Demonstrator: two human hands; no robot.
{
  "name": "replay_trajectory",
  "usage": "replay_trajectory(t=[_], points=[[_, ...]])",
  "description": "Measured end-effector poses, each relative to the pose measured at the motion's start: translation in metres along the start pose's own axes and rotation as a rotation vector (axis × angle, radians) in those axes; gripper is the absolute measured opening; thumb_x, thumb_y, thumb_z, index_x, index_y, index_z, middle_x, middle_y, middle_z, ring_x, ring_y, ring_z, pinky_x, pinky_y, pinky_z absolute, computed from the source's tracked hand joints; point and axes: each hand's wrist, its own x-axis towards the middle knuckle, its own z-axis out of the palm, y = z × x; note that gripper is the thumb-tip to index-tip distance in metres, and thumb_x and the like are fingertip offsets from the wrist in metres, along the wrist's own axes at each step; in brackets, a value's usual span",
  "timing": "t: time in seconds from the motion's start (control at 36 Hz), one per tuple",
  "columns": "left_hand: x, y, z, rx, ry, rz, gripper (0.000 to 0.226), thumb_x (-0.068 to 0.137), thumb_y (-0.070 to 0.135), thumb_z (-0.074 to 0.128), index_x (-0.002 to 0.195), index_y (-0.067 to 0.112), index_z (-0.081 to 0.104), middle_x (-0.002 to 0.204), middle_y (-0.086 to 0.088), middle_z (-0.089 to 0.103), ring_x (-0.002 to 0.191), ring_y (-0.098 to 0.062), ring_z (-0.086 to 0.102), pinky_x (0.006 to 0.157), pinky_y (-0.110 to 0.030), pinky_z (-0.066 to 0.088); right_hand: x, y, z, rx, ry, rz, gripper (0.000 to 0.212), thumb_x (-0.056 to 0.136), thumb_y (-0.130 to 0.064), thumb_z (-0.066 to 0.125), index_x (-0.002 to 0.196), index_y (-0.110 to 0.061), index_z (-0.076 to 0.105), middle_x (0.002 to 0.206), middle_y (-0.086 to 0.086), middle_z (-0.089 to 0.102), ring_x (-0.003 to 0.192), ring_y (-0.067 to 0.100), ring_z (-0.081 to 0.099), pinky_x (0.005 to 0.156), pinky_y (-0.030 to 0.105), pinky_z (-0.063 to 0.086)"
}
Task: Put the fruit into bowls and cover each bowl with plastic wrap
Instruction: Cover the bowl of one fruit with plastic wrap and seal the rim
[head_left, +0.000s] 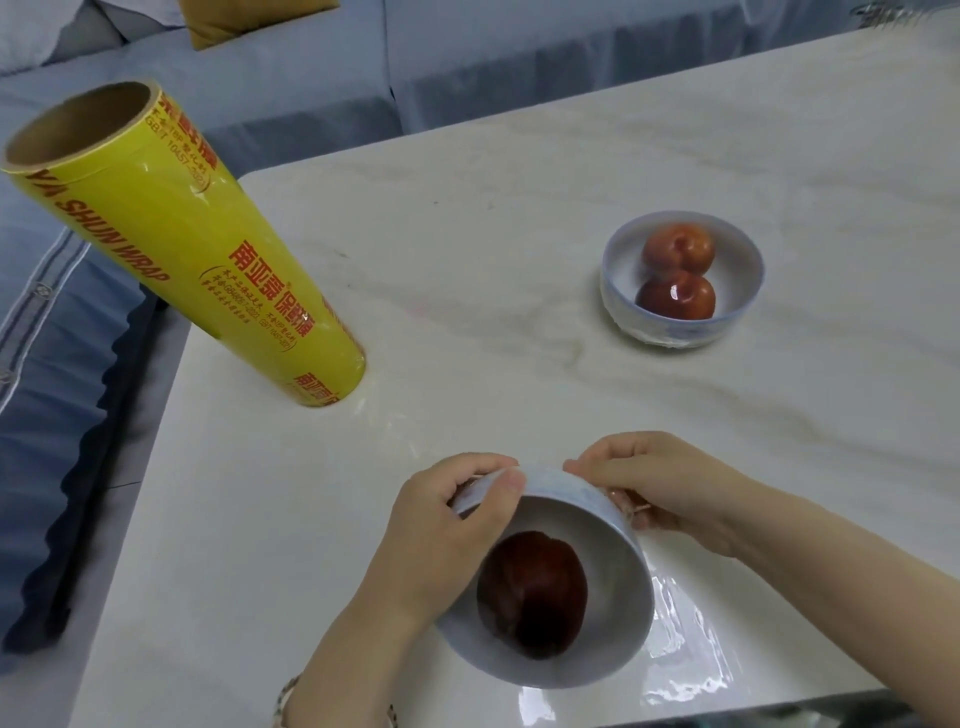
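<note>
One bowl (670, 332) of two red fruits (675, 299) looked wrapped; our left hand (447, 525) and right hand (665, 488) gripped the tilted second bowl (613, 561), its plastic wrap (685, 639) unfinished.

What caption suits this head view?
Left hand and right hand grip a tilted white ceramic bowl holding one dark red fruit.

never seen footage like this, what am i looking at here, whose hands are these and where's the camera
There is no machine here: a person wears one camera on the head, looking down at their own hands. The left hand and right hand hold a white ceramic bowl, tipped toward the camera, with one dark red fruit inside and clear plastic film trailing beside it. On the pale marble-look table stand a yellow roll of plastic wrap and a second white bowl holding two red fruits, apparently already covered.
</note>
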Motion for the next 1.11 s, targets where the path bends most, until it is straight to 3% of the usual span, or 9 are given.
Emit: replay_trajectory(t=[0.14,0.25,0.31,0.36,0.44,0.56,0.67,0.83,1.11], points=[[0.002,0.002,0.000,0.038,-0.024,-0.001,0.018,0.071,0.050,0.052,0.074,0.037,0.065,0.085,0.026,0.068,0.086,0.005,0.062,0.070,-0.005,0.043,-0.004,0.014,-0.004,-0.015,-0.023,0.062,0.010,0.079,-0.009,0.064,0.072,-0.014,0.069,0.069,0.007,0.054,0.055,0.012,0.047,0.053,0.020,0.042],[0.004,0.001,0.000,0.042,-0.029,-0.031,0.017,0.084,0.038,0.056,0.071,0.033,0.066,0.081,0.028,0.068,0.083,0.008,0.061,0.069,-0.003,0.041,-0.013,0.010,-0.010,0.061,0.210,-0.286,0.018,0.086,-0.008,0.059,0.078,-0.019,0.071,0.078,0.002,0.069,0.068,0.011,0.061,0.064,0.013,0.049],[0.004,-0.001,0.001,0.040,-0.002,-0.058,0.023,0.089,0.030,0.056,0.069,0.026,0.067,0.077,0.019,0.069,0.076,0.006,0.060,0.067,-0.004,0.041,-0.024,0.004,-0.008,0.092,0.206,-0.418,0.022,0.089,-0.014,0.055,0.079,-0.019,0.074,0.082,-0.005,0.074,0.077,0.003,0.065,0.074,0.010,0.048],[0.006,-0.003,0.000,0.039,0.043,-0.100,0.037,0.090,0.038,0.052,0.064,0.014,0.061,0.069,0.003,0.062,0.066,-0.004,0.054,0.061,-0.008,0.039,-0.032,0.005,-0.001,0.019,0.127,-0.429,0.024,0.089,-0.023,0.054,0.083,-0.017,0.077,0.086,-0.006,0.075,0.084,-0.001,0.066,0.076,0.008,0.046],[0.007,-0.006,-0.003,0.028,0.084,-0.190,0.038,0.092,0.048,0.046,0.073,0.016,0.056,0.072,-0.004,0.049,0.068,-0.011,0.045,0.054,-0.017,0.035,-0.032,0.014,0.003,-0.039,0.137,-0.379,0.027,0.090,-0.026,0.053,0.084,-0.011,0.076,0.090,0.003,0.075,0.091,0.011,0.067,0.081,0.017,0.048],[0.002,-0.006,-0.003,-0.091,0.218,-0.325,0.048,0.091,0.041,0.045,0.064,0.002,0.047,0.066,-0.008,0.040,0.058,-0.015,0.036,0.046,-0.018,0.030,-0.025,0.018,0.000,0.168,0.214,-0.284,0.022,0.088,-0.018,0.056,0.077,-0.014,0.075,0.086,0.004,0.075,0.090,0.018,0.069,0.092,0.032,0.051],[-0.001,-0.001,0.002,-0.140,0.286,-0.351,0.039,0.092,0.040,0.045,0.068,0.009,0.048,0.066,-0.008,0.037,0.061,-0.018,0.036,0.054,-0.027,0.030,-0.026,0.014,-0.002,0.197,0.131,-0.305,0.016,0.085,-0.016,0.060,0.079,-0.011,0.074,0.084,0.007,0.074,0.078,0.013,0.067,0.082,0.030,0.054],[-0.001,0.002,0.007,-0.094,0.326,-0.253,0.051,0.093,0.032,0.046,0.059,-0.003,0.032,0.061,-0.009,0.030,0.052,-0.013,0.029,0.043,-0.016,0.025,-0.019,0.005,-0.011,0.007,0.078,-0.298,0.010,0.083,-0.016,0.065,0.080,-0.015,0.074,0.076,-0.001,0.072,0.068,0.004,0.063,0.068,0.019,0.053],[0.002,-0.008,0.004,-0.100,0.256,-0.200,0.048,0.095,0.033,0.043,0.067,-0.005,0.054,0.069,-0.008,0.044,0.064,-0.017,0.038,0.051,-0.021,0.032,-0.007,-0.002,-0.016,0.016,-0.116,-0.131,0.012,0.085,-0.022,0.062,0.079,-0.015,0.070,0.064,-0.008,0.062,0.060,0.002,0.054,0.064,0.016,0.045]])
